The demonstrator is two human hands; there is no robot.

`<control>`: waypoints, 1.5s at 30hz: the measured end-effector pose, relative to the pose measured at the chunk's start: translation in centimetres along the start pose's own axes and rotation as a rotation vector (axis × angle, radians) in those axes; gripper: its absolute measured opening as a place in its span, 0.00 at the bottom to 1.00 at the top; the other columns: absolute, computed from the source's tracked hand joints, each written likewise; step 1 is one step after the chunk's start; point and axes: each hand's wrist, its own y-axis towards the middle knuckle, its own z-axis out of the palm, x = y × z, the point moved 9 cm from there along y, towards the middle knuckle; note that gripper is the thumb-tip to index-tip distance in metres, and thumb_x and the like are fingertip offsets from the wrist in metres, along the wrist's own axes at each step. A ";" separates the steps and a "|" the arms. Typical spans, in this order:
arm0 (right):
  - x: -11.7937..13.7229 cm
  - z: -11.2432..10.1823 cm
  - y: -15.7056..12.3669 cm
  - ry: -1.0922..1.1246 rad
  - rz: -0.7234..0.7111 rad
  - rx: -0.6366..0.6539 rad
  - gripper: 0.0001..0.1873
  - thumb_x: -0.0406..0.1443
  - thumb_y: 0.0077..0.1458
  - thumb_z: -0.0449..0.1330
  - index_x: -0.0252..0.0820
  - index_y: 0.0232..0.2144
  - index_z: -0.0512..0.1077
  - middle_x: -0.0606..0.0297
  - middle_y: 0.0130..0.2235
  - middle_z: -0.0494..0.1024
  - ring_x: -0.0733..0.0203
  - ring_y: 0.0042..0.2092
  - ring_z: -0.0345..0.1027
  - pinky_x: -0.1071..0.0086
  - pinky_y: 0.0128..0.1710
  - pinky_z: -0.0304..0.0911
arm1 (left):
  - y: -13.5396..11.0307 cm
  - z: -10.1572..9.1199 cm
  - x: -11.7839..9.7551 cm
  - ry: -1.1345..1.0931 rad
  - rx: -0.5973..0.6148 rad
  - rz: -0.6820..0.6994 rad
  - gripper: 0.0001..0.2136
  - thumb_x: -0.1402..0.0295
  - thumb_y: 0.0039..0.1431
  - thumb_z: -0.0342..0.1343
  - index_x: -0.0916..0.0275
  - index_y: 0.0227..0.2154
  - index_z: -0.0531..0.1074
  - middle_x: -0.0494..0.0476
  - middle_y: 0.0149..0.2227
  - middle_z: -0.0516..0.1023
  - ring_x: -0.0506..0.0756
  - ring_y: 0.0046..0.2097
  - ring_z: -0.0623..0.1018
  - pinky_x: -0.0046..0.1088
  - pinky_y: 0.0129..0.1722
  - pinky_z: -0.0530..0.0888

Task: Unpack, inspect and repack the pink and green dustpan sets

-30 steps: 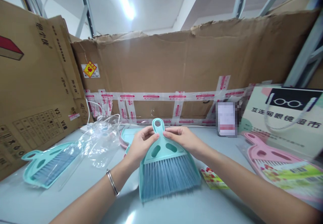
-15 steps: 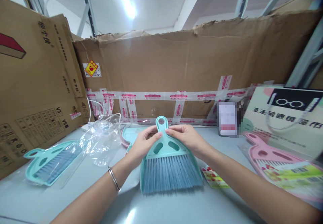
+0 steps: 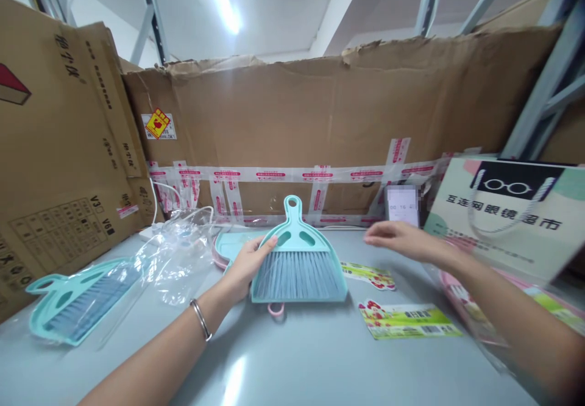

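A teal dustpan with a matching brush nested in it stands tilted at the middle, handle end up, bristles facing me. My left hand grips its left edge, thumb on the front and fingers hidden behind. Over the right side of the table hovers my right hand, empty, its fingers stretched forward and slightly bent. Below the dustpan pokes out a small pink ring. Two printed card labels lie to the right.
At left a teal dustpan set lies in clear plastic beside crumpled wrap. More dustpans sit behind my left hand. A pink set lies under my right forearm. A phone, paper bag and cardboard stand behind.
My right hand has let go of the brush handle and moved right. My left hand has slid down to the dustpan's left edge. The set is raised a little, uncovering the pink ring.
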 end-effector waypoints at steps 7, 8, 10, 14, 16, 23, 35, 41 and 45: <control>-3.8 3.9 0.4 -0.195 0.047 -0.008 0.20 0.48 0.40 0.60 0.40 0.32 0.70 0.56 0.39 0.74 0.54 0.40 0.67 0.65 0.39 0.61 | -0.2 -0.7 -0.4 -0.024 -0.110 -0.010 0.17 0.55 0.45 0.60 0.63 0.32 0.74 0.56 0.34 0.78 0.54 0.36 0.75 0.27 0.35 0.69; -3.3 4.4 0.6 -0.212 0.029 -0.020 0.20 0.48 0.39 0.61 0.40 0.32 0.69 0.57 0.39 0.73 0.54 0.40 0.67 0.66 0.39 0.61 | -0.3 -0.6 -0.5 -0.023 -0.103 -0.008 0.17 0.55 0.45 0.60 0.63 0.33 0.74 0.56 0.34 0.78 0.54 0.36 0.75 0.27 0.35 0.69; -2.4 5.2 0.9 -0.256 0.005 -0.013 0.22 0.47 0.36 0.63 0.40 0.32 0.68 0.58 0.38 0.72 0.55 0.40 0.66 0.67 0.38 0.60 | -0.3 -0.5 -0.5 -0.020 -0.089 -0.005 0.18 0.54 0.45 0.59 0.63 0.34 0.74 0.57 0.35 0.78 0.55 0.37 0.75 0.28 0.36 0.69; -3.4 6.2 0.8 -0.264 0.133 0.094 0.24 0.47 0.37 0.62 0.41 0.34 0.64 0.65 0.29 0.71 0.61 0.29 0.65 0.71 0.24 0.56 | -0.1 -0.4 -0.2 -0.002 -0.061 -0.002 0.19 0.53 0.46 0.58 0.62 0.35 0.73 0.57 0.35 0.77 0.56 0.37 0.75 0.30 0.37 0.70; -4.3 6.5 0.5 -0.229 0.214 0.154 0.21 0.47 0.38 0.62 0.41 0.32 0.62 0.69 0.25 0.69 0.65 0.23 0.61 0.72 0.20 0.52 | -0.1 -0.3 -0.1 -0.001 -0.054 -0.007 0.18 0.53 0.46 0.58 0.62 0.35 0.73 0.56 0.34 0.77 0.56 0.36 0.75 0.30 0.36 0.70; -3.7 5.9 0.2 -0.180 0.174 0.166 0.16 0.44 0.37 0.63 0.42 0.21 0.60 0.70 0.21 0.67 0.68 0.22 0.58 0.73 0.20 0.49 | -0.2 -0.4 -0.2 -0.038 -0.062 0.005 0.17 0.53 0.45 0.59 0.63 0.32 0.73 0.56 0.32 0.78 0.55 0.34 0.75 0.29 0.34 0.70; -1.7 0.6 -0.3 0.260 0.068 -0.216 0.16 0.45 0.36 0.63 0.43 0.26 0.67 0.71 0.20 0.68 0.65 0.21 0.60 0.70 0.21 0.55 | -0.3 -0.5 0.2 -0.166 -0.102 -0.045 0.18 0.55 0.45 0.60 0.64 0.33 0.73 0.58 0.31 0.78 0.56 0.33 0.77 0.32 0.34 0.72; 5.5 -0.6 -3.9 0.891 -0.221 -0.460 0.24 0.50 0.44 0.59 0.47 0.43 0.71 0.61 0.47 0.74 0.53 0.50 0.65 0.61 0.49 0.60 | -0.4 -1.1 0.9 -0.297 -0.223 -0.049 0.16 0.60 0.50 0.58 0.63 0.39 0.71 0.59 0.36 0.78 0.55 0.35 0.77 0.29 0.33 0.73; 11.7 6.4 -6.1 0.901 -0.409 -0.029 0.36 0.55 0.52 0.50 0.48 0.59 0.54 0.62 0.60 0.58 0.54 0.61 0.49 0.58 0.58 0.48 | -0.7 -0.3 1.4 -0.378 -0.216 -0.057 0.15 0.62 0.52 0.56 0.61 0.42 0.68 0.57 0.37 0.78 0.55 0.35 0.78 0.30 0.36 0.74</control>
